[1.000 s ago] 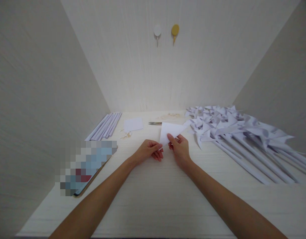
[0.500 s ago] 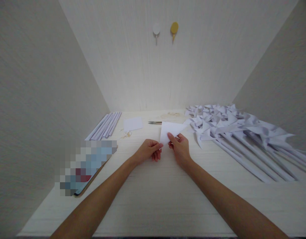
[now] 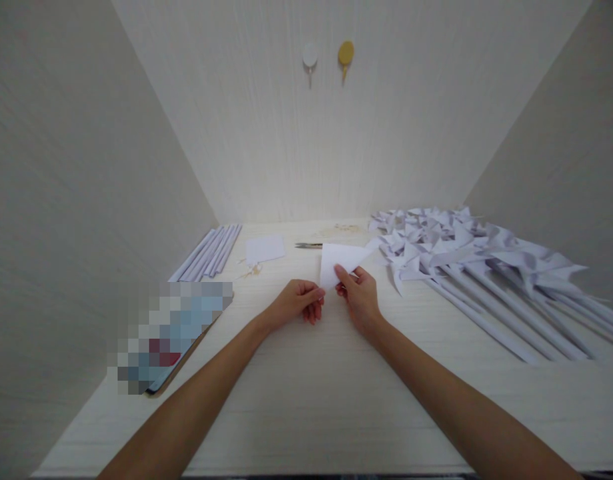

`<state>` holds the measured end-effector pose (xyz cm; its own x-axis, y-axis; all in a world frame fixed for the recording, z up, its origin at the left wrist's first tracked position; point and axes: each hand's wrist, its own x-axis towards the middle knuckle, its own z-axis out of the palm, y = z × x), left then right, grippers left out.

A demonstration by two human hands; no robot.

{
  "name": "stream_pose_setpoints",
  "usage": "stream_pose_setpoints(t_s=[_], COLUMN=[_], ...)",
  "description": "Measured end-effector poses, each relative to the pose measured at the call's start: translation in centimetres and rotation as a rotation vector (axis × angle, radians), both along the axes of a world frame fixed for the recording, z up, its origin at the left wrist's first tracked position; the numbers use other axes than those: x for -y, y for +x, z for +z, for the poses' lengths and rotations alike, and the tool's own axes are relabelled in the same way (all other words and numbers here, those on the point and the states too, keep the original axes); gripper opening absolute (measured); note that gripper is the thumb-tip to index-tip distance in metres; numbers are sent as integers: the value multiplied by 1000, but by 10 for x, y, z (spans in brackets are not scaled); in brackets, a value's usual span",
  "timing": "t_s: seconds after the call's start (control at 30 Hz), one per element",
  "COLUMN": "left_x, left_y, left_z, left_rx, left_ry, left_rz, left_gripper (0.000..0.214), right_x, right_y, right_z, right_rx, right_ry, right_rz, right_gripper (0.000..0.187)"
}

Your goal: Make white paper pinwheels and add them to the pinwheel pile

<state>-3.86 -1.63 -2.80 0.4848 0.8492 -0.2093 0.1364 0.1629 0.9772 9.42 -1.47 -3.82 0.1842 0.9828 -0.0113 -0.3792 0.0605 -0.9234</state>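
Note:
A piece of white paper (image 3: pixel 339 257), folded to a triangle-like shape, is held up between my two hands over the middle of the table. My left hand (image 3: pixel 302 300) pinches its lower left corner between thumb and fingers. On its lower right side, my right hand (image 3: pixel 357 293) grips the sheet with the thumb on top and the fingers curled behind. Just behind the paper lies a pair of thread snips (image 3: pixel 308 245), partly covered by it. A flat white paper square (image 3: pixel 264 249) rests on the table to the left of them.
White paper pinwheels (image 3: pixel 451 240) with rolled paper sticks (image 3: pixel 491 320) are piled at the right. Several paper rolls (image 3: pixel 211 250) lie at the far left. Nearer is a pixelated flat object (image 3: pixel 186 340). Small scraps (image 3: pixel 254 270) lie by the square. Two hooks (image 3: pixel 345 53) hang on the back wall.
The whole view has shifted very slightly. Both hands keep the same hold on the folded paper, with no clear movement.

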Motion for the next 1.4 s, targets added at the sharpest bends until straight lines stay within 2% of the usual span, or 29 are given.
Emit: stream_pose_setpoints(t_s=[0.1, 0.4, 1.03, 1.4], left_x=[-1, 1, 1, 1], left_y=[-1, 1, 2, 1], left_z=[0, 0, 1, -2], left_rx=[13, -3, -19, 40], left_ry=[-2, 17, 33, 22], left_rz=[-21, 35, 56, 19], left_gripper=[29, 29, 28, 42], right_x=[0, 0, 0, -1], right_y=[0, -1, -1, -1], right_z=[0, 1, 1, 0], right_rx=[-10, -30, -22, -44], right_ry=[-1, -6, -10, -8], right_rz=[0, -4, -12, -14], right_gripper=[27, 27, 28, 29])
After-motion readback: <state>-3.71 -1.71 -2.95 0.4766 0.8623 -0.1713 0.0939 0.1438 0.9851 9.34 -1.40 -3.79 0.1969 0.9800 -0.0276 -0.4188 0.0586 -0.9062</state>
